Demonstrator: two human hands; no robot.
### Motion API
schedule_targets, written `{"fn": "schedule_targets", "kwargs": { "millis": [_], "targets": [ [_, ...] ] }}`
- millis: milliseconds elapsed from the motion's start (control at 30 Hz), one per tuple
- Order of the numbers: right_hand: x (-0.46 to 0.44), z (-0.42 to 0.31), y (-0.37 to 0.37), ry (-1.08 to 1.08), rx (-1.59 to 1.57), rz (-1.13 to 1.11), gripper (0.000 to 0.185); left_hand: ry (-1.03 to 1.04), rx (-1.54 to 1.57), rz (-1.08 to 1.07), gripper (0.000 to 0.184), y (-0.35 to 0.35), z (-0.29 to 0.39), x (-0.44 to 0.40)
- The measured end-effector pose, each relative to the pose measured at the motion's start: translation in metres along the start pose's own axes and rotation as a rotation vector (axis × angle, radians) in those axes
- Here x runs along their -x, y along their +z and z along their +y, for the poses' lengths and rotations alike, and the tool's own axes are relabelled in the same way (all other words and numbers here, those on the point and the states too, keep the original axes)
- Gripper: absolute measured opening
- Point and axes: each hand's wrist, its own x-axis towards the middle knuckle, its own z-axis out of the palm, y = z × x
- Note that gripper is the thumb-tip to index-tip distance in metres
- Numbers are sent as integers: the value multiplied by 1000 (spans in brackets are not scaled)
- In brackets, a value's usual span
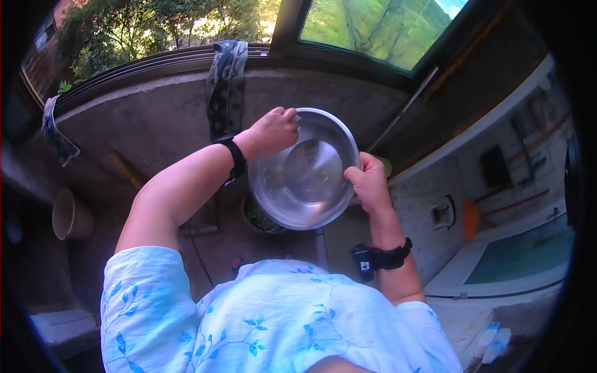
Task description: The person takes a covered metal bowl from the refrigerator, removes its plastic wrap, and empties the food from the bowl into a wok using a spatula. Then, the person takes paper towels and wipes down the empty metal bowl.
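Observation:
A round, shiny metal basin point(313, 171) is held up in front of my chest, its inside facing me. My right hand point(373, 183) grips its right rim, thumb over the edge. At the upper left of the basin, my left hand point(273, 132) is closed with curled fingers, covering part of the rim and inner wall. A small pale bit shows by its fingertips, but what it holds is hidden. Both wrists carry black straps, the right one with a small black box point(362, 261).
Below the basin stands a pot with green leaves point(261, 217). A patterned cloth point(227, 87) hangs from the window sill ahead, and another cloth point(57, 133) hangs farther left. A pale bucket point(70, 214) stands left; an orange broom head point(471, 219) is at right.

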Motion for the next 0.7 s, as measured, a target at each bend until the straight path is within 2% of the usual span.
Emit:
{"fn": "schedule_targets", "kwargs": {
  "millis": [100,167,233,300,333,367,433,467,500,567,700],
  "targets": [
    [-3,0,-3,-78,30,45,21,-62,99,-30,8,11,4,7],
    [-7,-1,-5,-139,31,87,21,-142,197,-162,9,11,16,11],
    [-11,0,-6,-195,28,180,23,-174,232,-205,10,6,27,13],
    [-16,3,-8,-207,9,219,25,-325,612,-132,11,-3,32,15],
    [-17,4,-8,-212,-8,259,26,-386,795,-15,10,-10,32,16],
    [-19,4,-9,-209,-14,264,26,-380,793,-21,10,-15,29,17],
    [-21,2,-11,-258,-49,286,27,-592,1300,182,9,-23,21,22],
    [-21,-1,-12,-256,-61,285,28,-692,1553,137,8,-19,13,27],
    [-19,0,-12,-240,-66,292,28,-692,1645,223,8,-16,5,32],
    [-20,-2,-12,-266,-74,267,29,-831,2046,293,8,-37,-6,39],
    [-17,-4,-8,-268,-38,231,30,-831,2252,326,8,-35,-4,40]
  ]
}}
